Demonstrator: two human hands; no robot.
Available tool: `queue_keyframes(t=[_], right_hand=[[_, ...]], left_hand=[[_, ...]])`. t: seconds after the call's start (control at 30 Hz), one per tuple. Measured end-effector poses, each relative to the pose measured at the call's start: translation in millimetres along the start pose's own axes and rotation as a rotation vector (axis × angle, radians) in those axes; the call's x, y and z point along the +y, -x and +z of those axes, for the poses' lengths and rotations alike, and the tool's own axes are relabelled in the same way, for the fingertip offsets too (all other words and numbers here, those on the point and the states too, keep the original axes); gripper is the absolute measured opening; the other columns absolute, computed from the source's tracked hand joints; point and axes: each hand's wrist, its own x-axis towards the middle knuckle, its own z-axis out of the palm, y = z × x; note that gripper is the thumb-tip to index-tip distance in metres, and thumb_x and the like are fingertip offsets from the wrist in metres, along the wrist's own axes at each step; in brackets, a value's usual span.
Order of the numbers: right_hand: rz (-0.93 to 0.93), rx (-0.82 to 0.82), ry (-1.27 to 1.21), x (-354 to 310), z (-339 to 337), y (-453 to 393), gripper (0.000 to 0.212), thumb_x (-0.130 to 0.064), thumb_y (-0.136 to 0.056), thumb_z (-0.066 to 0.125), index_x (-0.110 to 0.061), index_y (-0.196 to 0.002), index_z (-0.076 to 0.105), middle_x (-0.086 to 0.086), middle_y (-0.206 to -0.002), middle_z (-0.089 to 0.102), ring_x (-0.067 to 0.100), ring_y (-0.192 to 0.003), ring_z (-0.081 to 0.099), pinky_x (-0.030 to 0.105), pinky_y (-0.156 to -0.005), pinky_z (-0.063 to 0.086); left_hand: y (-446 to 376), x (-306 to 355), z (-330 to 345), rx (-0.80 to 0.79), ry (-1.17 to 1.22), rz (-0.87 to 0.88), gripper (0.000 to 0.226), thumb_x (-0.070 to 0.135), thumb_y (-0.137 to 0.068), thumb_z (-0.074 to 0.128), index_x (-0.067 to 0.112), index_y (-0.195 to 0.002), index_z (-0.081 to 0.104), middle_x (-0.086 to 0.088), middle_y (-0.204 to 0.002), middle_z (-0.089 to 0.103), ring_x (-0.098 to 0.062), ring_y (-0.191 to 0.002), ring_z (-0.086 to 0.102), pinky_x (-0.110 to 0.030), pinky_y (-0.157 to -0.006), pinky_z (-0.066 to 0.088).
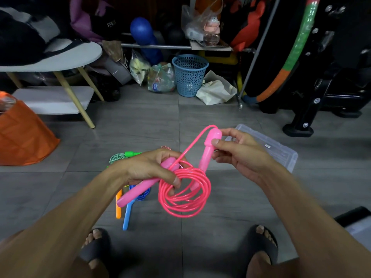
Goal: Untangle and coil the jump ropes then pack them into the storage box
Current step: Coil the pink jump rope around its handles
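A pink jump rope hangs coiled in several loops (184, 194) between my hands, above the floor. My left hand (149, 169) grips one pink handle (138, 190) together with the top of the coil. My right hand (236, 150) pinches the head of the second pink handle (208, 149), which points down into the coil. On the floor under my left arm lie other ropes: a green-handled one with a speckled cord (124, 155), a blue rope with a blue handle (128, 214) and an orange handle (118, 205). The clear plastic storage box (281, 151) sits on the floor behind my right hand.
An orange bag (22, 135) stands at the left. A white low table (60, 63) with wooden legs is behind it. A blue mesh basket (189, 75), plastic bags, a hoop (293, 55) and black exercise equipment (325, 97) line the back. My sandalled feet show at the bottom.
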Motion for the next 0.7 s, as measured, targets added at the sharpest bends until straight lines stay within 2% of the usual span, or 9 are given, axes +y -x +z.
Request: queue_keyframes(t=[0.2, 0.43, 0.57, 0.7], right_hand=[[-0.002, 0.08, -0.133, 13, 15, -2, 0.034, -0.003, -0.087, 0.061, -0.018, -0.116, 0.052, 0.012, -0.069, 0.067, 0.019, -0.056, 0.062, 0.025, -0.057, 0.055], [0.049, 0.101, -0.172, 12, 16, -3, 0.023, -0.003, -0.088, 0.056, -0.016, -0.107, 0.057, 0.014, -0.07, 0.063, 0.017, -0.051, 0.06, 0.024, -0.051, 0.052], [0.124, -0.025, -0.151, 13, 17, -2, 0.02, -0.008, -0.09, 0.057, -0.016, -0.108, 0.058, 0.01, -0.071, 0.064, 0.016, -0.053, 0.06, 0.026, -0.051, 0.051], [0.118, -0.158, 0.016, 14, 24, 1, 0.019, -0.015, -0.091, 0.056, -0.015, -0.109, 0.061, -0.001, -0.065, 0.062, 0.012, -0.057, 0.055, 0.026, -0.058, 0.047]], left_hand=[[-4, -3, 0, -0.03, -0.008, 0.028, 0.028, -0.009, -0.072, 0.067, 0.01, -0.092, 0.067, -0.022, -0.085, 0.063, -0.024, -0.065, 0.065, -0.03, -0.066, 0.055], [-5, -5, -5, -0.007, -0.013, 0.026, 0.032, -0.008, -0.07, 0.068, 0.005, -0.099, 0.064, -0.02, -0.088, 0.065, -0.023, -0.068, 0.066, -0.03, -0.068, 0.056], [-7, -8, -7, 0.094, -0.055, 0.073, 0.037, -0.004, -0.07, 0.07, 0.003, -0.106, 0.064, -0.015, -0.097, 0.066, -0.025, -0.087, 0.063, -0.033, -0.084, 0.053], [-11, -10, -3, 0.267, -0.055, 0.157, 0.025, 0.002, -0.067, 0.073, 0.019, -0.085, 0.068, -0.004, -0.082, 0.067, -0.018, -0.078, 0.062, -0.028, -0.077, 0.052]])
